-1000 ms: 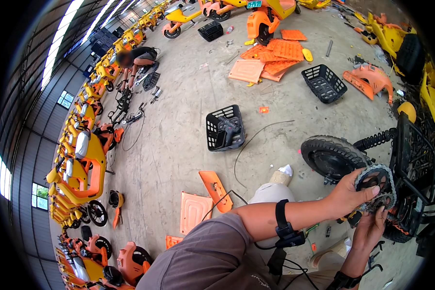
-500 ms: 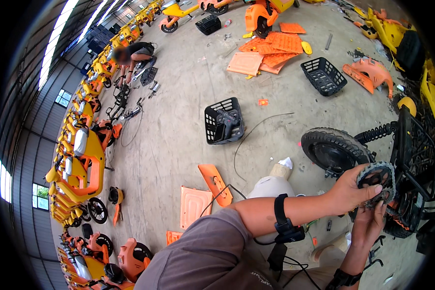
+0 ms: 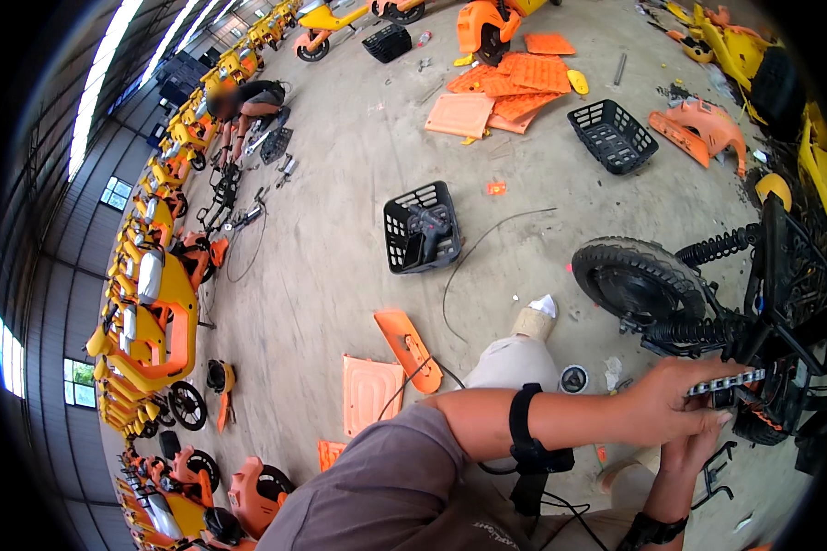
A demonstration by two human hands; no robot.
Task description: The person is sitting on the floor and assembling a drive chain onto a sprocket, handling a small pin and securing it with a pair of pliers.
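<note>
My left hand (image 3: 675, 397) grips a sprocket with a metal chain round its rim (image 3: 726, 380), seen nearly edge-on beside the stripped black scooter frame (image 3: 781, 294). Just below, my right hand (image 3: 687, 452) is closed up against it, its fingertips mostly hidden by my left hand. The black rear wheel (image 3: 639, 285) and a coil-spring shock (image 3: 719, 244) lie above my hands. A small round dark part (image 3: 573, 380) sits on the floor near my left forearm.
Black crates (image 3: 613, 136), one (image 3: 421, 230) holding dark tools, orange panels (image 3: 458, 115) and loose cables lie on the floor. Yellow scooters (image 3: 156, 312) line the left side. A co-worker (image 3: 257, 106) bends over a stripped frame at upper left. Yellow body parts (image 3: 753, 64) pile at upper right.
The sprocket has been turned from facing me to nearly edge-on and lowered slightly. Both hands moved down with it, uncovering more of the shock and wheel mount behind.
</note>
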